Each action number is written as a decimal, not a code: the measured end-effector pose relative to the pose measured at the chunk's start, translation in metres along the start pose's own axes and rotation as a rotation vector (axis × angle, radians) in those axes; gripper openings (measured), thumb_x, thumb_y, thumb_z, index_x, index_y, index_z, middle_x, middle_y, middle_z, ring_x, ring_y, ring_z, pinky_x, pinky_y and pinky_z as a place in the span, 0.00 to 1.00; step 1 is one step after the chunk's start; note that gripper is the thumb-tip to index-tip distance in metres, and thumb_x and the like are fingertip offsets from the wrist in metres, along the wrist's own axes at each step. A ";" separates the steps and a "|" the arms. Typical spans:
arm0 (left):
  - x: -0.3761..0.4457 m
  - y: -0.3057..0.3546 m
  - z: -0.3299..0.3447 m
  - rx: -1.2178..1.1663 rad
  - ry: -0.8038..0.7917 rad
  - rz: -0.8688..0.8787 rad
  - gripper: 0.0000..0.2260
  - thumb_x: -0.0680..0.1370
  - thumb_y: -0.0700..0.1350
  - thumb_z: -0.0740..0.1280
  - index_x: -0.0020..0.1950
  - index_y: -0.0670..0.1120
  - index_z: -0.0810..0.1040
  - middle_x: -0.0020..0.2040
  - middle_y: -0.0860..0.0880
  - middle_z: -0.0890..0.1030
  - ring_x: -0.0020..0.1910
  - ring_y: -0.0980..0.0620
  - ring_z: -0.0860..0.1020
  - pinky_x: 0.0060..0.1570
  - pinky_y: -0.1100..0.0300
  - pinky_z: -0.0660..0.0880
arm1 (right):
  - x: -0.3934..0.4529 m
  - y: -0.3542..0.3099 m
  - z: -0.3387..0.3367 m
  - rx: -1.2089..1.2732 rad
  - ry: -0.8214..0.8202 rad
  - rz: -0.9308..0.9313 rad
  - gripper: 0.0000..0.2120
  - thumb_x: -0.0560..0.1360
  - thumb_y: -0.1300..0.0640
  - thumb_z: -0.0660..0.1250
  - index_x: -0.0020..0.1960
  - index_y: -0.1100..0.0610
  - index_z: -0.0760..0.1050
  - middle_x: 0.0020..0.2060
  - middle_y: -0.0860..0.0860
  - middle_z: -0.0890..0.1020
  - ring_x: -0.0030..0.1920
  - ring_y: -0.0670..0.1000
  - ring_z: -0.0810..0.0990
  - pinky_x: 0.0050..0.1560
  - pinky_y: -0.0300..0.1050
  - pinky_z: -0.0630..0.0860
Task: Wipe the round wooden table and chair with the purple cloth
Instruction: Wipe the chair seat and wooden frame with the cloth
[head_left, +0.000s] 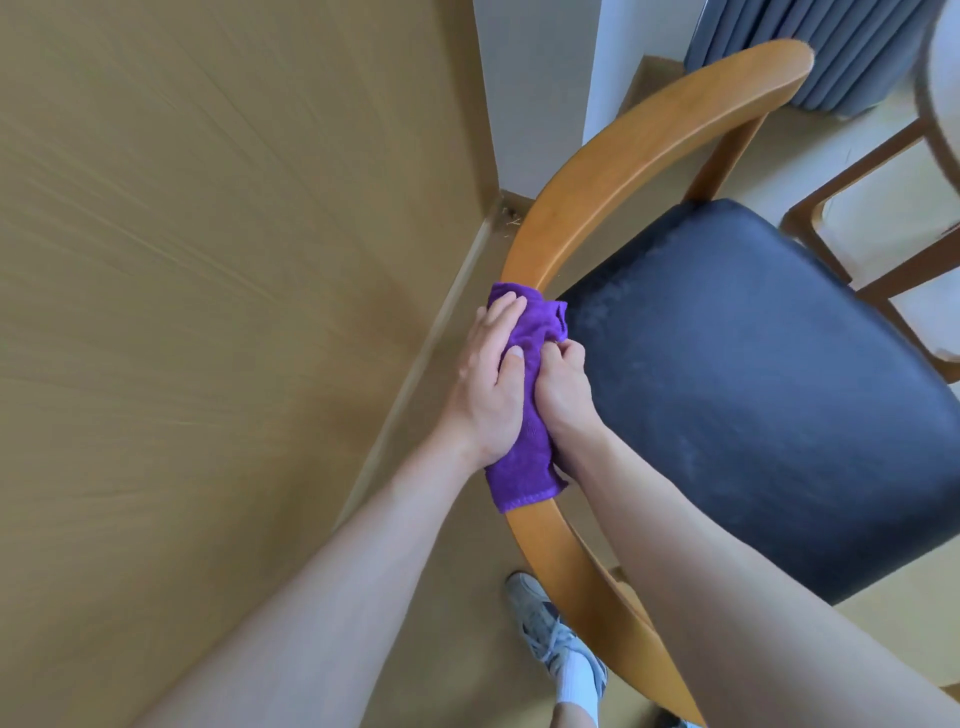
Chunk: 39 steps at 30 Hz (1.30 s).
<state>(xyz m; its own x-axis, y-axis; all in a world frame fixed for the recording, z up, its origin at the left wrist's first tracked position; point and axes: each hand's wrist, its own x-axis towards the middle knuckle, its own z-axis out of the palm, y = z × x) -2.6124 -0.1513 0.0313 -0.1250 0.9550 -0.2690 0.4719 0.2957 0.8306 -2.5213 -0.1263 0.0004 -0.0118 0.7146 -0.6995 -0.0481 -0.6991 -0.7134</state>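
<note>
While both hands (488, 384) grip the purple cloth (519, 467) round the chair (597, 208) rail, tan wall (208, 260) stands beside

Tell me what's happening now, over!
Left hand and right hand both grip purple cloth. Cloth wrapped over chair's curved wooden backrest. Nothing blocking.
</note>
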 end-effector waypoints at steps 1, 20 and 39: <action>0.005 -0.001 0.001 0.031 -0.010 0.013 0.23 0.85 0.35 0.53 0.81 0.45 0.62 0.83 0.51 0.59 0.83 0.54 0.51 0.79 0.66 0.48 | 0.005 0.000 0.001 0.008 0.013 0.008 0.09 0.84 0.49 0.55 0.61 0.51 0.67 0.51 0.46 0.78 0.49 0.45 0.79 0.41 0.41 0.73; -0.063 0.012 0.017 -0.227 0.237 -0.199 0.24 0.85 0.44 0.62 0.81 0.53 0.64 0.78 0.60 0.64 0.72 0.72 0.64 0.68 0.75 0.61 | -0.049 0.017 -0.045 -0.140 -0.225 -0.027 0.11 0.84 0.45 0.59 0.61 0.50 0.72 0.55 0.48 0.81 0.52 0.47 0.81 0.51 0.45 0.78; -0.205 0.039 0.069 -0.764 0.279 -0.275 0.43 0.67 0.29 0.64 0.79 0.57 0.62 0.72 0.57 0.77 0.72 0.53 0.75 0.64 0.58 0.76 | -0.139 0.002 -0.161 -0.274 -0.587 -0.169 0.10 0.71 0.65 0.67 0.51 0.62 0.71 0.42 0.64 0.74 0.41 0.59 0.73 0.41 0.60 0.73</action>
<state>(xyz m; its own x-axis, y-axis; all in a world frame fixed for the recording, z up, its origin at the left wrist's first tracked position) -2.5081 -0.3373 0.0850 -0.4062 0.7884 -0.4620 -0.3111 0.3561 0.8812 -2.3593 -0.2314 0.0891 -0.5713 0.6562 -0.4930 0.1577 -0.5017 -0.8506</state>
